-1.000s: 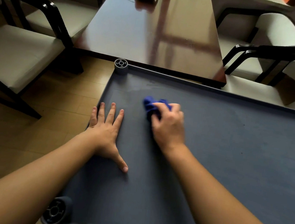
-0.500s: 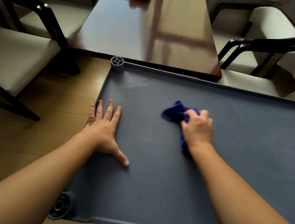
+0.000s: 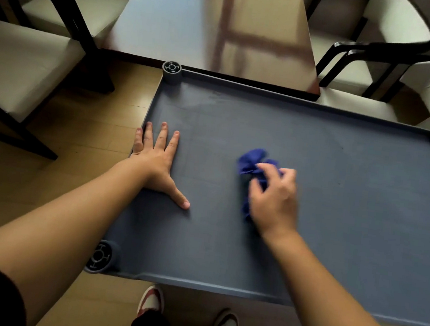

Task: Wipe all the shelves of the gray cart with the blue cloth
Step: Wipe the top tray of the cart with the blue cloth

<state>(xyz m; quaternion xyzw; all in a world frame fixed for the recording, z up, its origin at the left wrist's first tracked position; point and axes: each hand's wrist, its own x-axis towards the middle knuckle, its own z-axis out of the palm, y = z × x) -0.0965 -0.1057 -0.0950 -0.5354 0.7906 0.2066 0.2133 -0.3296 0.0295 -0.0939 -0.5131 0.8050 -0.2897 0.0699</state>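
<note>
The gray cart's top shelf (image 3: pixel 351 205) fills the lower right of the head view, with round post caps at its left corners. My right hand (image 3: pixel 275 199) presses the crumpled blue cloth (image 3: pixel 253 161) onto the shelf near its middle; part of the cloth is hidden under my palm. My left hand (image 3: pixel 157 164) lies flat on the shelf's left edge with fingers spread and thumb out, holding nothing. The lower shelves are hidden beneath the top one.
A glossy dark wooden table (image 3: pixel 211 23) butts against the cart's far edge. Cream-cushioned black chairs stand at left (image 3: pixel 19 60) and right (image 3: pixel 409 51). Wooden floor lies left of the cart. My shoes (image 3: pixel 151 300) show below the near edge.
My right hand has swept the blue cloth from the shelf's left-middle toward the right, then a little nearer to me. The left hand has stayed planted on the left edge.
</note>
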